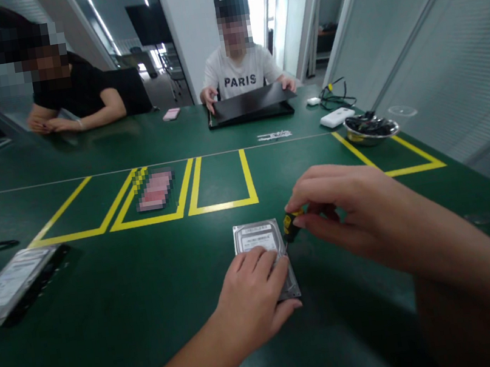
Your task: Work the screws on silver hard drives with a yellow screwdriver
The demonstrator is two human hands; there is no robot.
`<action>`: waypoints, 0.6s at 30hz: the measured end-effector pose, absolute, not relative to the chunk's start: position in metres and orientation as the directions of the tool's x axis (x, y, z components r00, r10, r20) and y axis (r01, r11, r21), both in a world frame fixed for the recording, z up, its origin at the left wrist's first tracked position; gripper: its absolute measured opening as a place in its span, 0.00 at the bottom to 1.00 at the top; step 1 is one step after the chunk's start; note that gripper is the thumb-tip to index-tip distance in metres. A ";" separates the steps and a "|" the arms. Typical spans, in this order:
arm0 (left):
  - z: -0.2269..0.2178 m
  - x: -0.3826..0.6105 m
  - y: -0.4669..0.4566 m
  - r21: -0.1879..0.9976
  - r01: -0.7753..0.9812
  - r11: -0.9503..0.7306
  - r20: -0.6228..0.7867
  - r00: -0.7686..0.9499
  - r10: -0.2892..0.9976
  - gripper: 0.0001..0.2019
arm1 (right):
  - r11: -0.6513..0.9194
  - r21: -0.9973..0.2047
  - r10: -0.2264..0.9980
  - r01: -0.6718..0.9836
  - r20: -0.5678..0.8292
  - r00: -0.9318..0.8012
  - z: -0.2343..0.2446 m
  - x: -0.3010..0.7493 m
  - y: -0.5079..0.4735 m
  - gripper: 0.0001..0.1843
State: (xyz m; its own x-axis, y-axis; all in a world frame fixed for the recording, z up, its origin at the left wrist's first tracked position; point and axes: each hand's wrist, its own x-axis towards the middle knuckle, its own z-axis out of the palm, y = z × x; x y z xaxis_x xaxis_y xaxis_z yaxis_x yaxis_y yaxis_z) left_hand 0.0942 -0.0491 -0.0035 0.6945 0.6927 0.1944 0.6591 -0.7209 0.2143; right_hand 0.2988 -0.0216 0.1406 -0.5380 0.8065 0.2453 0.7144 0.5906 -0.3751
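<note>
A silver hard drive point(256, 231) with a white label lies flat on the green table. My left hand point(254, 292) is laid over its lower half, fingers across the top and thumb at the near right corner, holding it in place. In my right hand point(339, 200) is a short screwdriver point(292, 223) with a black and yellow handle, pinched between thumb and fingers. Its thin shaft slants down to the drive's right edge, close to my left fingers. Whether the tip sits in a screw is too small to tell.
Another hard drive point(12, 286) lies at the left. Yellow tape point(223, 206) marks areas on the table, one around a pink item point(157, 189). A metal bowl point(370, 131) of dark parts stands far right. Opposite, one person handles a dark panel point(251, 103); another sits left.
</note>
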 end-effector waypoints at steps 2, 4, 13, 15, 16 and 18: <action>-0.004 0.095 -0.050 0.218 0.662 -0.717 0.203 0.688 0.697 0.29 | 0.585 -0.372 0.811 0.721 0.250 -0.529 0.139 0.298 -0.021 0.04; -0.004 0.095 -0.051 0.224 0.663 -0.714 0.211 0.682 0.700 0.29 | 0.588 -0.363 0.809 0.723 0.264 -0.525 0.137 0.298 -0.019 0.04; -0.003 0.096 -0.052 0.238 0.660 -0.712 0.217 0.679 0.702 0.28 | 0.571 -0.360 0.820 0.737 0.290 -0.494 0.134 0.299 -0.017 0.02; -0.003 0.096 -0.051 0.241 0.661 -0.711 0.214 0.679 0.703 0.28 | 0.571 -0.357 0.820 0.739 0.281 -0.499 0.135 0.299 -0.018 0.02; -0.003 0.096 -0.051 0.241 0.662 -0.710 0.214 0.678 0.704 0.28 | 0.572 -0.358 0.820 0.738 0.277 -0.501 0.135 0.299 -0.018 0.02; -0.003 0.096 -0.050 0.237 0.667 -0.706 0.216 0.672 0.708 0.28 | 0.576 -0.361 0.817 0.733 0.276 -0.506 0.135 0.298 -0.018 0.04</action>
State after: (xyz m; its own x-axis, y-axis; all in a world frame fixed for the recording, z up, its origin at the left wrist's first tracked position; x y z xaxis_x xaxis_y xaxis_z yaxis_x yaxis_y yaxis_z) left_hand 0.0961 -0.0503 -0.0033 0.6723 0.7082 0.2157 0.6675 -0.7059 0.2372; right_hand 0.2978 -0.0181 0.1353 -0.5059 0.8172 0.2762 0.7333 0.5760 -0.3613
